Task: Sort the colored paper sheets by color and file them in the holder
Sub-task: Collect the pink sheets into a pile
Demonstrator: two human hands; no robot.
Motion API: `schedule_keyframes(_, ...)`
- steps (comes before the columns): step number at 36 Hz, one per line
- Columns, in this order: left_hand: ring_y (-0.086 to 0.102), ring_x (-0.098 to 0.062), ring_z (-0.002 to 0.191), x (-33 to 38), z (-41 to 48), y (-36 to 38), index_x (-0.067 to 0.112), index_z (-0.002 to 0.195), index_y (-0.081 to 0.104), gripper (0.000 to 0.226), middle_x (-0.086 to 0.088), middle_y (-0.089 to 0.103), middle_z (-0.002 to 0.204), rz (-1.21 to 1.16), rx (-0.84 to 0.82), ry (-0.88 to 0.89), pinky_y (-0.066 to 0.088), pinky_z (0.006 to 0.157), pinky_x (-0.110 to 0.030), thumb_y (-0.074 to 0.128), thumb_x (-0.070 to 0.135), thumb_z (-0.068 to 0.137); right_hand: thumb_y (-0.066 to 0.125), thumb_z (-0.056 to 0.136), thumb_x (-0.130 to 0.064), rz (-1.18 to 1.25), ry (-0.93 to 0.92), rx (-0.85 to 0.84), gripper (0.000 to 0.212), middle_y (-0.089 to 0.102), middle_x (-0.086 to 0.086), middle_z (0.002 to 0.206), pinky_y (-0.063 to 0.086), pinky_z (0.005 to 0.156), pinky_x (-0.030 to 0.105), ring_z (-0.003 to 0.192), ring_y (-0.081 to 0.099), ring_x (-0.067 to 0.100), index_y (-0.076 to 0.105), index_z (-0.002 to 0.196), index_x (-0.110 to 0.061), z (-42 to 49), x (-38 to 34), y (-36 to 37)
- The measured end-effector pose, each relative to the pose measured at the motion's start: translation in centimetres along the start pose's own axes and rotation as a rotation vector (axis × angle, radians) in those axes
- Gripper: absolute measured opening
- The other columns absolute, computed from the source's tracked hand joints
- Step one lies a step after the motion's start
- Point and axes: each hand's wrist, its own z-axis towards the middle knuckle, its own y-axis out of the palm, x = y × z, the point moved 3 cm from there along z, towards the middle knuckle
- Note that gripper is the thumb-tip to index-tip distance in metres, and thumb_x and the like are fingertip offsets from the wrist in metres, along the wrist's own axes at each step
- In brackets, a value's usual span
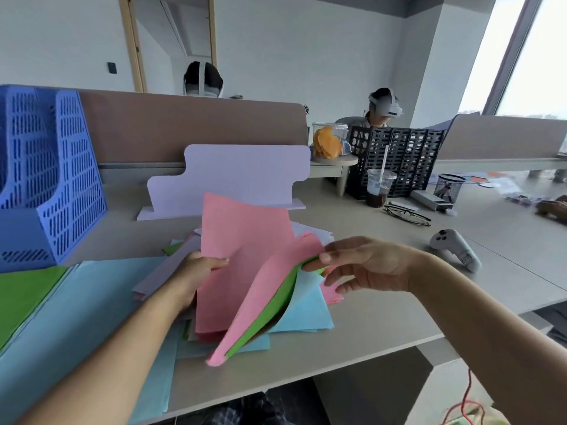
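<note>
Our left hand [196, 271] gripped one upright pink sheet [245, 240] above the mixed pile [306, 311] mid-worktop [383, 326]. Our right hand [365, 265] pinched two curled sheets together: one pink curled sheet [245, 317] and one green curled sheet [251, 332]. One blue holder [52, 179] stood far left, with green paper [24, 289] and light-blue paper [92, 302] near left.

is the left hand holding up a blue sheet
No, the left hand grips an upright pink sheet, while the blue sheets lie flat on the desk.
</note>
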Motion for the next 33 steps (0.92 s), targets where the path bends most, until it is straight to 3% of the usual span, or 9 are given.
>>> schedule_keyframes(3, 0.066, -0.026, 0.084, 0.0, 0.0, 0.0, 0.009, 0.099, 0.067, 0.013, -0.007, 0.071, 0.088, -0.012, 0.006, -0.007, 0.049, 0.069, -0.029, 0.064, 0.006, 0.087, 0.074, 0.079, -0.023, -0.134, -0.045, 0.193, 0.017, 0.069, -0.001, 0.075, 0.044, 0.055, 0.020, 0.056, 0.051, 0.009, 0.072, 0.091, -0.012, 0.7, 0.1, -0.2)
schedule_keyframes(6, 0.066, -0.026, 0.083, -0.1, 0.1, 0.0, 0.012, 0.092, 0.066, 0.008, -0.006, 0.070, 0.086, 0.000, 0.020, -0.005, 0.050, 0.074, -0.031, 0.066, 0.006, 0.086, 0.075, 0.080, -0.025, -0.205, -0.051, 0.304, 0.010, 0.036, -0.001, 0.050, 0.024, 0.044, 0.020, 0.044, 0.026, 0.011, 0.071, 0.083, -0.015, 1.1, 0.1, -0.5)
schedule_keyframes(9, 0.066, -0.024, 0.082, -0.1, 0.1, 0.1, 0.011, 0.093, 0.066, 0.009, -0.005, 0.070, 0.085, 0.000, 0.018, -0.001, 0.049, 0.072, -0.029, 0.066, 0.006, 0.086, 0.075, 0.081, -0.024, -0.223, -0.044, 0.309, 0.007, 0.029, -0.002, 0.049, 0.020, 0.043, 0.020, 0.045, 0.021, 0.012, 0.070, 0.080, -0.019, 1.2, 0.1, -0.7)
schedule_keyframes(12, 0.066, -0.024, 0.082, 0.0, 0.1, 0.0, 0.010, 0.101, 0.066, 0.014, -0.007, 0.070, 0.089, 0.002, 0.013, -0.001, 0.049, 0.069, -0.027, 0.066, 0.007, 0.086, 0.062, 0.091, -0.015, -0.207, -0.081, 0.327, 0.007, 0.051, 0.005, 0.052, 0.018, 0.041, 0.019, 0.041, 0.023, 0.014, 0.062, 0.084, -0.014, 1.4, 0.2, -0.9)
schedule_keyframes(14, 0.066, -0.026, 0.085, 0.0, 0.1, 0.0, 0.009, 0.104, 0.066, 0.017, -0.009, 0.070, 0.093, 0.012, 0.010, 0.000, 0.049, 0.069, -0.027, 0.066, 0.008, 0.087, 0.049, 0.096, -0.013, -0.158, -0.055, 0.317, 0.011, 0.073, 0.013, 0.077, 0.023, 0.040, 0.018, 0.040, 0.035, 0.017, 0.054, 0.087, -0.013, 1.4, 0.3, -0.9)
schedule_keyframes(18, 0.067, -0.027, 0.083, -0.1, 0.0, 0.0, 0.008, 0.100, 0.067, 0.014, -0.009, 0.071, 0.089, -0.005, 0.005, 0.001, 0.050, 0.072, -0.030, 0.064, 0.005, 0.087, 0.033, 0.100, -0.030, -0.007, 0.176, 0.268, 0.027, 0.072, 0.022, 0.101, 0.039, 0.038, 0.020, 0.047, 0.058, 0.025, 0.048, 0.105, -0.008, 1.4, 1.3, -1.0)
schedule_keyframes(21, 0.067, -0.026, 0.079, -0.1, 0.0, 0.0, 0.006, 0.100, 0.068, 0.014, -0.010, 0.072, 0.088, -0.001, 0.001, -0.006, 0.049, 0.068, -0.029, 0.064, 0.005, 0.087, 0.041, 0.101, -0.038, 0.056, 0.278, 0.289, 0.037, 0.069, 0.029, 0.097, 0.051, 0.042, 0.027, 0.051, 0.066, 0.031, 0.045, 0.106, -0.001, 1.3, 2.6, -1.1)
schedule_keyframes(24, 0.066, -0.027, 0.083, -0.2, 0.2, -0.1, 0.003, 0.106, 0.068, 0.020, -0.011, 0.071, 0.091, -0.002, 0.012, -0.004, 0.049, 0.071, -0.030, 0.065, 0.005, 0.086, 0.052, 0.097, -0.015, 0.034, 0.286, 0.309, 0.023, 0.064, 0.025, 0.090, 0.056, 0.049, 0.032, 0.054, 0.067, 0.034, 0.052, 0.110, 0.004, 1.5, 3.8, -1.7)
schedule_keyframes(33, 0.066, -0.028, 0.086, -0.1, 0.1, -0.1, 0.004, 0.106, 0.067, 0.021, -0.010, 0.071, 0.092, 0.019, 0.022, 0.001, 0.048, 0.070, -0.029, 0.067, 0.007, 0.085, 0.056, 0.085, 0.006, 0.093, 0.277, 0.344, 0.011, 0.062, 0.012, 0.070, 0.050, 0.044, 0.023, 0.045, 0.058, 0.017, 0.063, 0.081, 0.000, 1.9, 5.8, -2.6)
